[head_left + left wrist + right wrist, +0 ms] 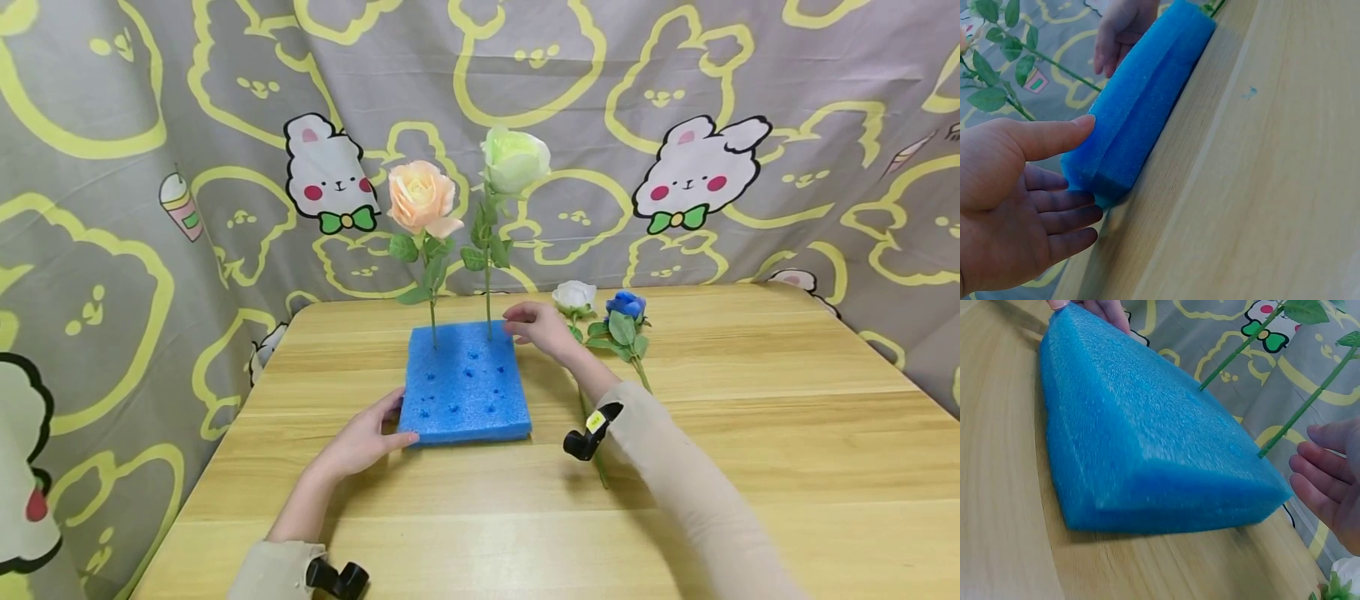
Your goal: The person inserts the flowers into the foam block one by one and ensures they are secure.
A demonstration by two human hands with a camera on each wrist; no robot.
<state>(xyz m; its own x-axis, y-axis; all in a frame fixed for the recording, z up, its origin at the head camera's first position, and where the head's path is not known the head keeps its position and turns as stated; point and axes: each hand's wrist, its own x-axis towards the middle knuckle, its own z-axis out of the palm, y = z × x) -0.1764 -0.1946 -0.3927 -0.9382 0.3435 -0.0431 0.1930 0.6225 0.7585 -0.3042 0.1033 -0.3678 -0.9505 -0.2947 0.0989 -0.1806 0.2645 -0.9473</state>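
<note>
Planting the green rose (517, 162) seems done: left hand (365, 440) grips the blue foam (463, 392), right hand (543, 327) has empty, parted fingers; next probably calls for grasping the white rose (574, 296), right of centre.

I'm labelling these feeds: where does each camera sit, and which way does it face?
Head: on the head, facing forward and down at the block and curtain; left hand, right hand and sleeves show.
Left wrist: at that wrist, facing the left hand on the block's corner; right hand beyond.
Right wrist: at that wrist, facing the block's side; right hand at right, left fingers at top.
Both wrist views share the block, stems and hands.
</note>
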